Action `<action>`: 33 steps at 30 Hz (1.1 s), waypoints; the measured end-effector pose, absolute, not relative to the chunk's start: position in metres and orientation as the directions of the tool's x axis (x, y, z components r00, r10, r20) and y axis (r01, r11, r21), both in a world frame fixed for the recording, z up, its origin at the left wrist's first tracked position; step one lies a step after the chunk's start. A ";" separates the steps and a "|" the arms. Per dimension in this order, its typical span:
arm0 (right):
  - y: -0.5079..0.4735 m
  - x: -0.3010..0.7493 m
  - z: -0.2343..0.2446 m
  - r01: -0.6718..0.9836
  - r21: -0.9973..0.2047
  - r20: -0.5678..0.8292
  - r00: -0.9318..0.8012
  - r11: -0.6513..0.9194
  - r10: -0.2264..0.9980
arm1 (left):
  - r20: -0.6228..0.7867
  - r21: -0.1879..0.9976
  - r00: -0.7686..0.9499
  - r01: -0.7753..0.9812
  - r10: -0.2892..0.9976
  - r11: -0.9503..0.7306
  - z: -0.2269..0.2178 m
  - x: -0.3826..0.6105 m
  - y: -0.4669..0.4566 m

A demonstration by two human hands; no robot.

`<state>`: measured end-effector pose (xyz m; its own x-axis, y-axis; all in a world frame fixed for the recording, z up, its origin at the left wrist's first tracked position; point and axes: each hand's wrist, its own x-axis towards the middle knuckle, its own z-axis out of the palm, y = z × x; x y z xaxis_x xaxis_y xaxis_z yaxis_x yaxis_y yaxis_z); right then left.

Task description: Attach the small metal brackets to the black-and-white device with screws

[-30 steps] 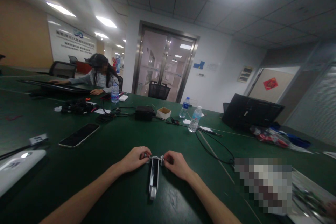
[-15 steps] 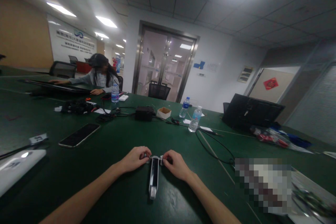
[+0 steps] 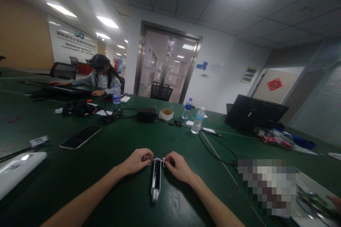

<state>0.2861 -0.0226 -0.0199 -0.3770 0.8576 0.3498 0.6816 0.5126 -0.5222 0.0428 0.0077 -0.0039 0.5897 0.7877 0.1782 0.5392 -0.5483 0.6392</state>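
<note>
A slim white-framed device (image 3: pixel 156 177) with a dark, glossy middle lies lengthwise on the green table; I cannot tell its kind. Its near end is a pale block, and at its far end small metal parts stick out to both sides. My left hand (image 3: pixel 139 160) is closed in a pinch on the small part at the far left corner. At the opposite corner, my right hand (image 3: pixel 178 165) pinches a small whitish part. The fingertips cover much of both parts.
Left of my hands lie a phone (image 3: pixel 80 137) and a white device (image 3: pixel 20 170). Ahead are a black adapter (image 3: pixel 147 114), a small box (image 3: pixel 166 114), water bottles (image 3: pixel 197 121) and cables. A person (image 3: pixel 102 76) sits across the table. Another hand (image 3: pixel 335 201) shows at the right edge.
Both my hands and the white-framed device stay in place. Part of another hand has come into view at the lower right edge.
</note>
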 end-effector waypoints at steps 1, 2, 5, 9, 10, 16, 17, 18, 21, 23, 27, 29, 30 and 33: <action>-0.023 0.286 -0.020 0.682 -0.523 0.347 -0.378 0.512 0.858 | 0.179 0.637 0.588 0.542 0.789 -0.548 -0.004 0.043 0.008; -0.023 0.286 -0.020 0.682 -0.522 0.345 -0.379 0.512 0.858 | 0.178 0.634 0.586 0.546 0.790 -0.548 -0.004 0.043 0.008; -0.022 0.286 -0.021 0.687 -0.517 0.350 -0.376 0.512 0.858 | 0.176 0.625 0.581 0.558 0.795 -0.546 -0.003 0.043 0.007; -0.021 0.286 -0.021 0.697 -0.504 0.355 -0.371 0.510 0.858 | 0.176 0.626 0.583 0.555 0.793 -0.547 -0.003 0.044 0.007; -0.021 0.286 -0.021 0.701 -0.499 0.356 -0.371 0.510 0.858 | 0.176 0.627 0.581 0.556 0.795 -0.545 -0.003 0.044 0.007; -0.020 0.286 -0.022 0.706 -0.481 0.370 -0.375 0.520 0.850 | 0.186 0.635 0.579 0.545 0.793 -0.547 -0.006 0.044 0.009; -0.020 0.286 -0.022 0.707 -0.478 0.370 -0.376 0.521 0.850 | 0.184 0.635 0.582 0.545 0.792 -0.547 -0.006 0.043 0.009; -0.020 0.286 -0.022 0.708 -0.475 0.370 -0.378 0.522 0.849 | 0.180 0.636 0.583 0.545 0.792 -0.546 -0.006 0.043 0.009; -0.020 0.286 -0.021 0.712 -0.463 0.368 -0.388 0.528 0.845 | 0.174 0.638 0.585 0.546 0.792 -0.543 -0.004 0.043 0.008; -0.020 0.286 -0.020 0.714 -0.459 0.358 -0.397 0.529 0.845 | 0.172 0.639 0.585 0.546 0.793 -0.541 -0.003 0.044 0.007; -0.023 0.286 -0.017 0.716 -0.462 0.352 -0.393 0.523 0.849 | 0.158 0.638 0.584 0.555 0.796 -0.534 -0.001 0.044 0.005; -0.024 0.285 -0.017 0.716 -0.474 0.352 -0.380 0.513 0.856 | 0.160 0.640 0.586 0.551 0.794 -0.535 -0.001 0.043 0.005; -0.024 0.285 -0.017 0.713 -0.482 0.350 -0.376 0.510 0.858 | 0.164 0.641 0.587 0.547 0.792 -0.538 -0.001 0.043 0.006; -0.024 0.285 -0.018 0.700 -0.494 0.354 -0.380 0.516 0.854 | 0.170 0.640 0.587 0.545 0.792 -0.541 -0.003 0.043 0.007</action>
